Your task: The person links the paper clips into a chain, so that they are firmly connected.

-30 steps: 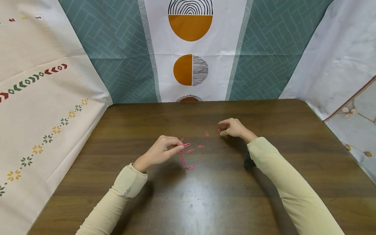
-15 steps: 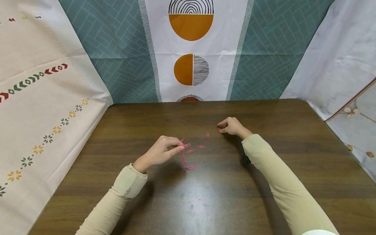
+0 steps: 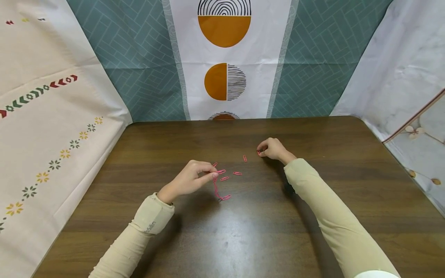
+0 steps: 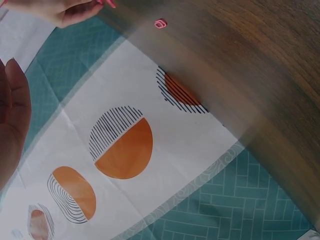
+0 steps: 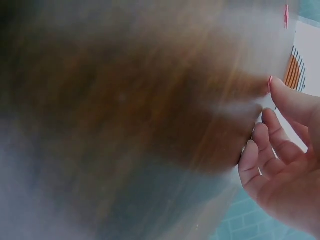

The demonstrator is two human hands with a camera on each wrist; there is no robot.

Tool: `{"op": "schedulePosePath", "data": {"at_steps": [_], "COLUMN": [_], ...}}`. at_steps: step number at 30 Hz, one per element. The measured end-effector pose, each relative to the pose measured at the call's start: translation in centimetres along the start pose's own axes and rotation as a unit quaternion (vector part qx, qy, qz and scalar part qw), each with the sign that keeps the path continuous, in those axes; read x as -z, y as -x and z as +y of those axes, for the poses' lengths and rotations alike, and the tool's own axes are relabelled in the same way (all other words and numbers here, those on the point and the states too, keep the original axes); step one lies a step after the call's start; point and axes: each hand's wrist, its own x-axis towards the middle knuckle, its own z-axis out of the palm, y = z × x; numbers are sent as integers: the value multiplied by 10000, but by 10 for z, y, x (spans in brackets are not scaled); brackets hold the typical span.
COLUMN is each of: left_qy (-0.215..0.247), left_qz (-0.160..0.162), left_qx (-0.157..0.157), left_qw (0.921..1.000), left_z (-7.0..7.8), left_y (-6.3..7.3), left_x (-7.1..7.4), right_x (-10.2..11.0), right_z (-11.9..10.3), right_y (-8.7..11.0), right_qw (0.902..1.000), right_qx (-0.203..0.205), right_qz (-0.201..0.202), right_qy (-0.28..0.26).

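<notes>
Between thumb and forefinger, my left hand (image 3: 191, 177) pinches one end of a chain of pink paper clips (image 3: 216, 188). The chain hangs down, and its lowest clip (image 3: 226, 197) reaches the tabletop. In the left wrist view the left thumb (image 4: 65, 12) shows at the top edge with a bit of pink at its tip. Farther off to the right, my right hand (image 3: 274, 149) has thumb and forefinger together on a single red paper clip (image 3: 258, 153). The right wrist view shows that clip (image 5: 270, 83) at the thumb's tip, the other fingers bent loosely below.
Several loose paper clips lie between the hands: one (image 3: 245, 158) near the right hand, two (image 3: 237, 173) by the chain, another (image 3: 215, 164) just behind the left fingers. The brown wooden table (image 3: 167, 141) meets a patterned cloth (image 3: 146, 77) at its back edge.
My right hand has closed its thumb and forefinger on the red paper clip and shifted slightly left. The left hand stays in place with the chain.
</notes>
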Motion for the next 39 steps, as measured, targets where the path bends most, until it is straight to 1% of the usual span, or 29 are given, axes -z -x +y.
{"op": "schedulePosePath", "data": {"at_steps": [6, 12, 17, 25, 32, 35, 39], "left_qy": [-47, -46, -53, 45, 84, 87, 79], "left_qz": [-1, 26, -7, -65, -23, -6, -6], "left_qx": [57, -39, -12, 40, 67, 63, 58], "left_qw": [10000, 10000, 10000, 10000, 9999, 9999, 10000], "left_z": [1, 0, -1, -3, -2, -2, -3], "left_y": [-1, -1, -2, -2, -3, -3, -3], "left_x": [-1, -2, -3, -4, -5, -5, -6], "right_x": [0, -2, -3, -1, 5, 9, 12], "right_z": [-1, -4, -6, -8, -17, -24, -32], "right_y": [-1, 0, 3, 8, 15, 21, 30], "right_qw": [9999, 9999, 9998, 9981, 9953, 9939, 9924], "right_qx": [13, 57, 130, 172, -52, -72, 115], "right_qz": [-63, -22, -46, -91, -256, -315, -425], "right_qy": [-106, -94, -142, -578, -929, -1055, -1152]}}
